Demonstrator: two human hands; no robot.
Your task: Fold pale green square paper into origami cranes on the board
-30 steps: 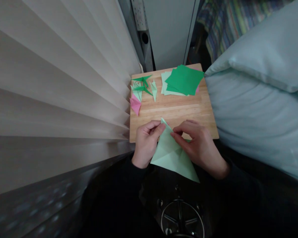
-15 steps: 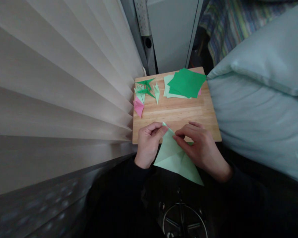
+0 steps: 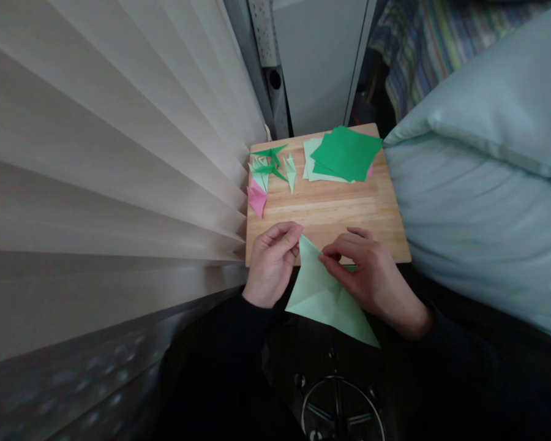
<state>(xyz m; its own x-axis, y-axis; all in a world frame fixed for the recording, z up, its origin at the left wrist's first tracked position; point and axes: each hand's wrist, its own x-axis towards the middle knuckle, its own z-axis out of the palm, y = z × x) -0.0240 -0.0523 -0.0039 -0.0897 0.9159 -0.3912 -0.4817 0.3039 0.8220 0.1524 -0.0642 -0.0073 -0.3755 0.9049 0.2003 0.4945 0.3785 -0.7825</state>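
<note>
A light green sheet of origami paper (image 3: 324,294), with crease lines across it, hangs over the board's near edge. My right hand (image 3: 367,263) pinches its upper right edge between thumb and forefinger. Beside the sheet's top corner is my left hand (image 3: 273,260), thumb and forefinger pressed together just above the tip. The paper's corner shows uncovered there; whether the fingertips still touch it is hard to see.
The wooden board (image 3: 321,205) carries folded green pieces (image 3: 270,162), a small pale green folded piece (image 3: 290,173) and a pink one (image 3: 257,199). Stacked paper sheets (image 3: 346,153) lie at the back right. A pleated curtain (image 3: 165,153) borders the left, pale bedding (image 3: 477,202) the right.
My left thumb and forefinger have come off the sheet's top corner and moved slightly up and left. My right hand keeps its pinch; the sheet has shifted slightly down.
</note>
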